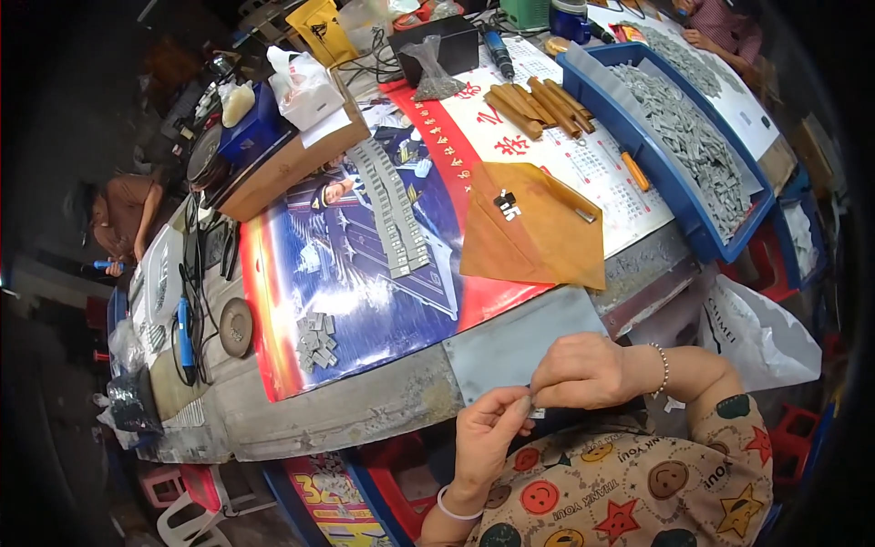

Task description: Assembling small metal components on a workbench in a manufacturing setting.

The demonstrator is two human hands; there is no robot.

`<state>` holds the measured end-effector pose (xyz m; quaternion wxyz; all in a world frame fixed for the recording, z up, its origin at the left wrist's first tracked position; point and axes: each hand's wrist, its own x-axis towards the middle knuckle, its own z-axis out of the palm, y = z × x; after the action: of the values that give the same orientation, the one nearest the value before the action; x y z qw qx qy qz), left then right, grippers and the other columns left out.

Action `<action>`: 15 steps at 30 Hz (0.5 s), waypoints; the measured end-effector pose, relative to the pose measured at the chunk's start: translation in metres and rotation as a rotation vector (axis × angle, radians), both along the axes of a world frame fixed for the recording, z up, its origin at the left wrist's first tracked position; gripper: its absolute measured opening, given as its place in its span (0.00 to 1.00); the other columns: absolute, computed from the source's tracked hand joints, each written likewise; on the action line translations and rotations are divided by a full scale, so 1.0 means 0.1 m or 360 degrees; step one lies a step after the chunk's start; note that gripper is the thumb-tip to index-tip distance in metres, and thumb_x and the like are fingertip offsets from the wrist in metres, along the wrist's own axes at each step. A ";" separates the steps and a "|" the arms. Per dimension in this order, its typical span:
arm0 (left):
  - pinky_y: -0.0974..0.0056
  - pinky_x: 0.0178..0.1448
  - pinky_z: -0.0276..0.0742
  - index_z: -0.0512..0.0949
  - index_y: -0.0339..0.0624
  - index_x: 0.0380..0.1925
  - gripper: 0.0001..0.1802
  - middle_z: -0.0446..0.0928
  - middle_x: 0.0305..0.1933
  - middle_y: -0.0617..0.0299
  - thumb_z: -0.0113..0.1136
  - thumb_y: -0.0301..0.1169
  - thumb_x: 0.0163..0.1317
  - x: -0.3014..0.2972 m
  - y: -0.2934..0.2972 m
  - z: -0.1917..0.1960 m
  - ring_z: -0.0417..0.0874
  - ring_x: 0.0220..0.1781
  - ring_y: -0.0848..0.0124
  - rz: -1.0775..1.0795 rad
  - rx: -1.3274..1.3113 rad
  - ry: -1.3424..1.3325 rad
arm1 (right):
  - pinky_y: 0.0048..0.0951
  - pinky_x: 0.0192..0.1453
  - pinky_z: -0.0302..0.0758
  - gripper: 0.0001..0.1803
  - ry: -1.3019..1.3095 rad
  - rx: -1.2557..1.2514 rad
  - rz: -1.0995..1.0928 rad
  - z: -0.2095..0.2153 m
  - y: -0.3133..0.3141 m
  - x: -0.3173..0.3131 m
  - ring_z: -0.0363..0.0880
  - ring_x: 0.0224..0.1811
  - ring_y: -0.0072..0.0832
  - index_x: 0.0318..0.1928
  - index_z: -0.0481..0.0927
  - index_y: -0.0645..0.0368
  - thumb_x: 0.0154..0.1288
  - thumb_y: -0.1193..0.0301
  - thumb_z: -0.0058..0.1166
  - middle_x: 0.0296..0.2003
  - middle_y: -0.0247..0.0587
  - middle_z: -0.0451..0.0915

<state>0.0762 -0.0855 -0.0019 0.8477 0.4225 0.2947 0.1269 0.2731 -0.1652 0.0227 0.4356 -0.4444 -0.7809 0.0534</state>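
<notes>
My left hand (486,436) and my right hand (581,372) meet at the near edge of the worktable (365,406), pinching a small grey flat part (533,405) between their fingertips. Just beyond them lies a grey sheet (510,342). Farther out on the poster-covered table sit a small pile of grey parts (315,340), long rows of lined-up grey parts (392,214), and a brown paper sheet (533,228) with a small dark piece on it.
A blue tray (670,137) full of grey parts stands at the right, brown sticks (538,108) beside it. A cardboard box (283,159) and cables crowd the left. Other people sit at the far left (123,219) and top right (725,27). A white bag (756,333) hangs right.
</notes>
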 end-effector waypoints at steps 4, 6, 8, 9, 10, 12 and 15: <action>0.77 0.34 0.73 0.78 0.34 0.42 0.09 0.78 0.31 0.66 0.58 0.26 0.64 0.01 0.00 0.02 0.77 0.29 0.81 -0.0005 0.0035 0.0026 | 0.29 0.34 0.75 0.08 -0.0005 -0.0022 0.0020 0.02 0.00 0.01 0.77 0.32 0.33 0.33 0.76 0.63 0.50 0.74 0.55 0.34 0.41 0.77; 0.77 0.33 0.73 0.78 0.34 0.42 0.08 0.78 0.30 0.66 0.58 0.26 0.64 0.02 0.00 0.02 0.77 0.28 0.81 0.0017 0.0030 0.0024 | 0.29 0.35 0.75 0.08 0.0008 -0.0080 0.0039 0.01 0.00 0.00 0.78 0.33 0.34 0.33 0.77 0.62 0.51 0.74 0.55 0.35 0.41 0.77; 0.78 0.33 0.72 0.77 0.35 0.40 0.06 0.78 0.29 0.68 0.57 0.25 0.64 0.03 0.02 0.03 0.76 0.28 0.83 0.0058 0.0060 0.0034 | 0.30 0.36 0.75 0.08 0.0029 -0.0202 0.0047 -0.03 -0.01 0.00 0.78 0.35 0.34 0.35 0.77 0.60 0.53 0.74 0.55 0.36 0.40 0.77; 0.79 0.33 0.71 0.77 0.35 0.39 0.06 0.77 0.29 0.68 0.57 0.25 0.64 0.03 0.02 0.04 0.76 0.28 0.83 0.0062 0.0073 0.0052 | 0.31 0.36 0.75 0.07 0.0082 -0.0247 0.0044 -0.05 -0.01 0.00 0.78 0.35 0.35 0.35 0.77 0.60 0.54 0.74 0.54 0.36 0.40 0.77; 0.79 0.32 0.71 0.77 0.35 0.39 0.05 0.77 0.29 0.68 0.57 0.24 0.64 0.02 0.03 0.04 0.75 0.28 0.83 0.0066 0.0086 0.0072 | 0.31 0.37 0.75 0.07 0.0136 -0.0292 0.0041 -0.07 -0.01 -0.02 0.78 0.35 0.35 0.36 0.77 0.60 0.55 0.74 0.54 0.36 0.40 0.77; 0.79 0.31 0.71 0.77 0.35 0.37 0.05 0.77 0.28 0.68 0.57 0.25 0.64 0.04 0.03 0.06 0.75 0.26 0.84 0.0108 0.0146 0.0097 | 0.31 0.38 0.75 0.07 0.0367 -0.0474 0.0057 -0.08 0.00 -0.05 0.78 0.35 0.37 0.38 0.76 0.62 0.57 0.77 0.56 0.36 0.42 0.76; 0.79 0.31 0.71 0.77 0.34 0.37 0.05 0.77 0.27 0.68 0.58 0.25 0.63 0.03 0.06 0.04 0.74 0.25 0.84 0.0135 0.0133 0.0059 | 0.25 0.38 0.76 0.11 0.0916 -0.0991 0.0001 0.00 -0.01 -0.08 0.79 0.36 0.28 0.42 0.75 0.65 0.58 0.80 0.58 0.36 0.41 0.78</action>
<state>0.0793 -0.0800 0.0020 0.8176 0.4469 0.3224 0.1672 0.2653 -0.1663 0.0230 0.4808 -0.5214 -0.5743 0.4088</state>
